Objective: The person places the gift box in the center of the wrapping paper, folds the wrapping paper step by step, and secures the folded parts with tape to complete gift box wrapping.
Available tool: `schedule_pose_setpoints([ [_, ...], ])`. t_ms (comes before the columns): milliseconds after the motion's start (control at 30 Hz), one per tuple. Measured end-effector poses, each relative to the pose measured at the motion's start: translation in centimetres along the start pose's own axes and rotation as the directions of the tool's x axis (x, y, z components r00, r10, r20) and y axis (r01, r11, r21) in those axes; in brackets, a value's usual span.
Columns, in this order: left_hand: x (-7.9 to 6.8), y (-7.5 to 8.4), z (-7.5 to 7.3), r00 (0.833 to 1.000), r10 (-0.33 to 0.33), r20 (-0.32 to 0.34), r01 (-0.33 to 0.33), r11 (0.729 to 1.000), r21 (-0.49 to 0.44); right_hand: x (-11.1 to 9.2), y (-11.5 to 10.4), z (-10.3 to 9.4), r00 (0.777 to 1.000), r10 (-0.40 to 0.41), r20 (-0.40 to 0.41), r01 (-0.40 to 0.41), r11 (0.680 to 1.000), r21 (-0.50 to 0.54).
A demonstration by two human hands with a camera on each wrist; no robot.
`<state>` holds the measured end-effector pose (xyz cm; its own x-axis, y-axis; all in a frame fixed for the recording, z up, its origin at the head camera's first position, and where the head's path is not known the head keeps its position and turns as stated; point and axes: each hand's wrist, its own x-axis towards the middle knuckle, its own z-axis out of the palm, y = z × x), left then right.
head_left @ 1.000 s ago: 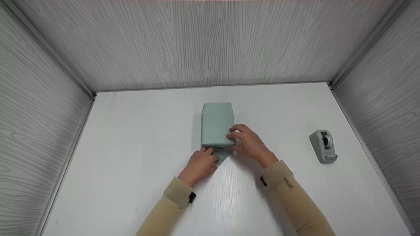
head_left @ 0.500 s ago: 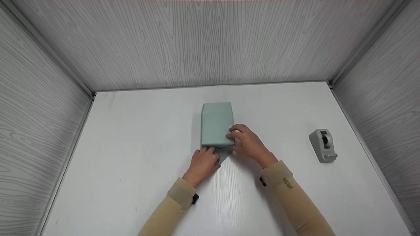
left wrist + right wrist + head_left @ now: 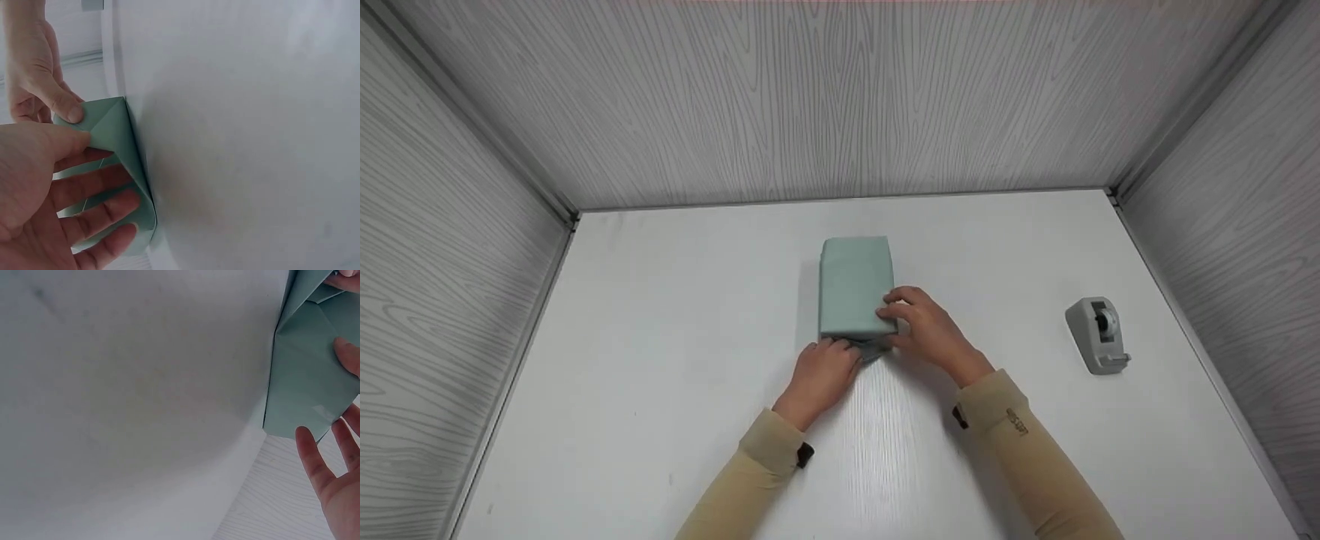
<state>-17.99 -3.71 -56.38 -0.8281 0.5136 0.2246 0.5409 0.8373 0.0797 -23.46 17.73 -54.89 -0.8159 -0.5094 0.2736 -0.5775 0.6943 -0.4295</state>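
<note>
A box-shaped package wrapped in pale green paper point(image 3: 855, 285) lies at the middle of the white table. At its near end my left hand point(image 3: 821, 379) pinches a folded paper flap point(image 3: 109, 135); the thumb lies on the outside and the other fingers reach behind it. My right hand point(image 3: 934, 330) grips the near right corner of the package, with fingertips on the top and side and the thumb point(image 3: 347, 354) against the end. In the head view the left hand covers part of the flap. A clear shiny patch point(image 3: 323, 413) shows on the paper in the right wrist view.
A grey tape dispenser point(image 3: 1099, 336) with a roll in it stands on the right side of the table point(image 3: 682, 315). Grey wood-grain panels point(image 3: 840, 97) rise at the back and both sides.
The pointed flap at the near end has been folded up toward the package by my left hand, so less of it sticks out. My right hand has stayed in place.
</note>
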Motion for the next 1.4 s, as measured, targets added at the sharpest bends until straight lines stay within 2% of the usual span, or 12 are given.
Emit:
schedule_pose_setpoints([
  [133, 0.1, 0.0, 0.0, 1.0, 0.001, -0.019, -0.002, 0.996, -0.084, 0.0, 0.0, 0.1, 1.0, 0.005, 0.005, -0.005, 1.0, 0.011],
  [267, 0.1, -0.1, 0.0, 0.999, -0.025, -0.022, 0.021, 0.98, -0.199, 0.0, 0.1, 0.1, 1.0, 0.015, 0.013, -0.015, 1.0, 0.021],
  [400, 0.1, -0.3, 0.1, 0.999, -0.031, -0.016, 0.027, 0.968, -0.248, 0.0, 0.2, 0.2, 1.0, 0.014, 0.009, -0.014, 1.0, 0.023],
  [533, 0.2, -0.4, 0.1, 0.999, -0.015, -0.041, 0.007, 0.98, -0.199, 0.0, 0.1, 0.1, 1.0, 0.008, 0.008, -0.008, 1.0, 0.026],
  [633, 0.5, -0.4, 0.1, 0.993, 0.02, -0.112, -0.034, 0.992, -0.122, -0.1, 0.1, 0.1, 1.0, 0.002, 0.006, -0.003, 0.999, 0.035],
  [767, 0.9, -0.4, 0.1, 0.97, 0.09, -0.224, -0.095, 0.995, -0.01, -0.1, 0.1, 0.0, 1.0, -0.005, -0.005, 0.005, 0.999, 0.049],
  [867, 1.3, -0.5, 0.0, 0.955, 0.127, -0.267, -0.115, 0.992, 0.06, -0.1, 0.1, 0.0, 1.0, -0.006, -0.006, 0.006, 0.999, 0.05],
  [1067, 1.9, -0.8, -0.1, 0.944, 0.148, -0.293, -0.124, 0.987, 0.101, -0.1, 0.2, 0.2, 1.0, 0.001, 0.0, -0.001, 0.998, 0.057],
  [1233, 2.4, -0.9, -0.2, 0.951, 0.129, -0.28, -0.104, 0.989, 0.101, -0.2, 0.2, 0.3, 1.0, -0.004, -0.003, 0.004, 0.999, 0.045],
  [1400, 2.7, -0.9, -0.1, 0.956, 0.121, -0.267, -0.091, 0.988, 0.121, -0.4, -0.3, 0.3, 1.0, -0.011, 0.008, 0.011, 1.0, -0.016],
])
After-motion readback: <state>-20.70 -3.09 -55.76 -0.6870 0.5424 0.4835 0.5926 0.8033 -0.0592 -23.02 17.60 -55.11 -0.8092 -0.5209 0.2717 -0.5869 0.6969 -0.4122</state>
